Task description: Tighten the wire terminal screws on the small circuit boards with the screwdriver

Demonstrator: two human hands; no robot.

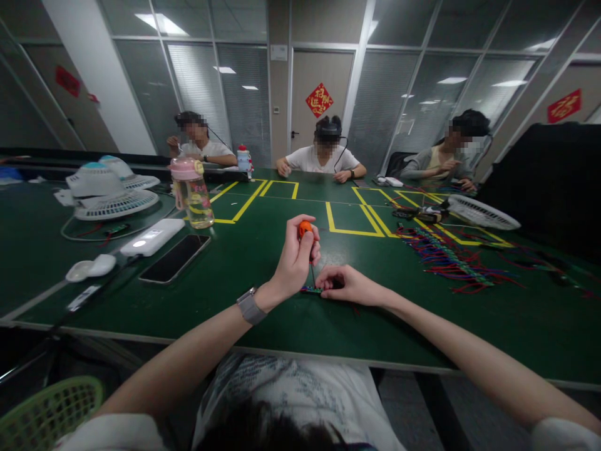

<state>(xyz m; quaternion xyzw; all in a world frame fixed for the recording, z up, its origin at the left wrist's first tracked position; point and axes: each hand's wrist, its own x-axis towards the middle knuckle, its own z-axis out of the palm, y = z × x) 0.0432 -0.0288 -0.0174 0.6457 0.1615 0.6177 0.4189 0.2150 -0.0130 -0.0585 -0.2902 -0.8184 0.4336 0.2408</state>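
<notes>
My left hand [297, 258] is wrapped round the orange and black handle of a screwdriver [305, 229], held upright with its shaft pointing down. The tip meets a small green circuit board [312, 290] lying on the green table [263, 313]. Close on the right, my right hand [346, 285] pinches the board's right end between thumb and fingers, resting on the tabletop. Part of the board is hidden by my fingers. A short bit of red wire shows just below my right hand.
Rows of wired circuit boards [453, 258] lie to the right, near a white fan [483, 212]. On the left are a phone [175, 259], a white power bank [153, 237], a drink bottle [192, 194] and more fans [115, 203]. Several people sit opposite.
</notes>
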